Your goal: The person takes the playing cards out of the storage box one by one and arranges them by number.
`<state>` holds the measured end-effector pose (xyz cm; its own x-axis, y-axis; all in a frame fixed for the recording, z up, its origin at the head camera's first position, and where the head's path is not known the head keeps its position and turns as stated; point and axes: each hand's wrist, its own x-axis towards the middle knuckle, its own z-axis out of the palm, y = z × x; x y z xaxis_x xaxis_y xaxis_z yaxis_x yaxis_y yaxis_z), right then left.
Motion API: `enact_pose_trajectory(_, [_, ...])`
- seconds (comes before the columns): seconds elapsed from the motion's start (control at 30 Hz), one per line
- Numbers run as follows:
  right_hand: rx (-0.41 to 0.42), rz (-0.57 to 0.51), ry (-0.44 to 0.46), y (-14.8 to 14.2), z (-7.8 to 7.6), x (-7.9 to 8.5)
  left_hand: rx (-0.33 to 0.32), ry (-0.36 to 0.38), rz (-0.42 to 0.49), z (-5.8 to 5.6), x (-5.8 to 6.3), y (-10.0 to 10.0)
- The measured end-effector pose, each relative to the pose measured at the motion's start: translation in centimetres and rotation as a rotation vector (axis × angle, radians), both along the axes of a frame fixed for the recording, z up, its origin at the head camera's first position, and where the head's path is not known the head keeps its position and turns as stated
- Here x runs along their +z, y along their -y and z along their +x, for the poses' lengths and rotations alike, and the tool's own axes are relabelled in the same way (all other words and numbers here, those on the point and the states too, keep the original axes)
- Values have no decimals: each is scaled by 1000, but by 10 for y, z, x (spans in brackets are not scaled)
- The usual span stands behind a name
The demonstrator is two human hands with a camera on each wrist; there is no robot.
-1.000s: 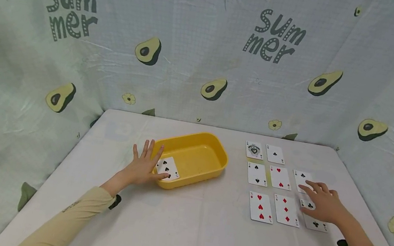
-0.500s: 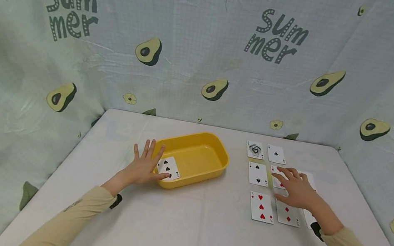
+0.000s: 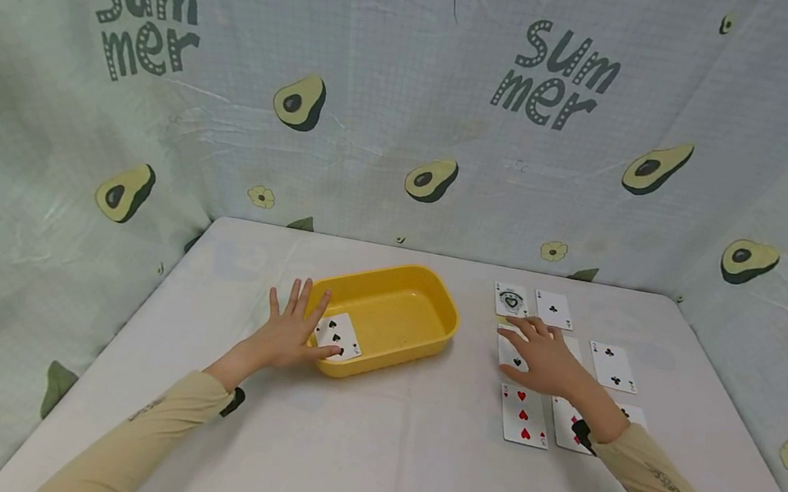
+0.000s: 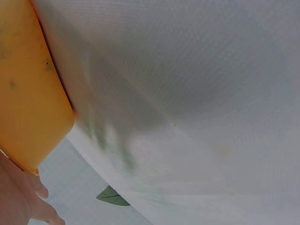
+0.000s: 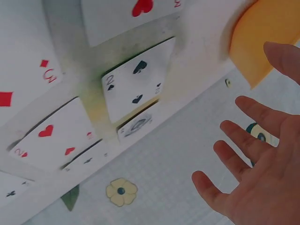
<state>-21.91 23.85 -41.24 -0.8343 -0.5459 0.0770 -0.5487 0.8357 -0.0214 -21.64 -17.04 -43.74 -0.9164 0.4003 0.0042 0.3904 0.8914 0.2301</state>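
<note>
My left hand (image 3: 278, 339) lies with fingers spread over the left end of a yellow tray (image 3: 389, 360), its thumb overlapping the three of spades (image 3: 338, 331) inside. In the left wrist view, the fingers reach the tray's edge. My right hand (image 3: 544, 360) hovers with loosely spread fingers over the middle row of playing cards, holding nothing. It partly covers the two of spades (image 5: 138, 79) and two of hearts (image 5: 56, 136) in the head view; both show face up in the right wrist view. The three of hearts (image 3: 524, 416) lies just nearer than the hand.
The ace of spades (image 3: 511, 300) and ace of clubs (image 3: 554, 309) form the back row. The two of clubs (image 3: 614, 367) lies at right, with the three of diamonds (image 3: 568, 426) in front, partly under my forearm. A printed cloth (image 3: 389, 69) hangs behind the table.
My right hand has moved left across the cards, from the clubs at the right to over the two of spades, uncovering the two of clubs. My left hand and the tray stay put.
</note>
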Motion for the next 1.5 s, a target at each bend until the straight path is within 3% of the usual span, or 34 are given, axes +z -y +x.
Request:
enact_pose_trajectory(0.63, [175, -73, -60, 87, -20, -2, -5, 1, -8, 2, -2, 4])
enact_pose_trajectory(0.8, [195, -98, 7, 108, -25, -3, 2, -4, -28, 3, -2, 3])
enact_pose_trajectory(1.13, [220, -3, 160, 155, -38, -2, 14, 7, -18, 2, -2, 2])
enact_pose_trajectory(1.27, [245, 67, 181, 170, -44, -2, 15, 4, -23, 1, -1, 1])
enact_pose_trajectory(1.5, [240, 100, 226, 189, -49, -5, 15, 4, -24, -1, -2, -1])
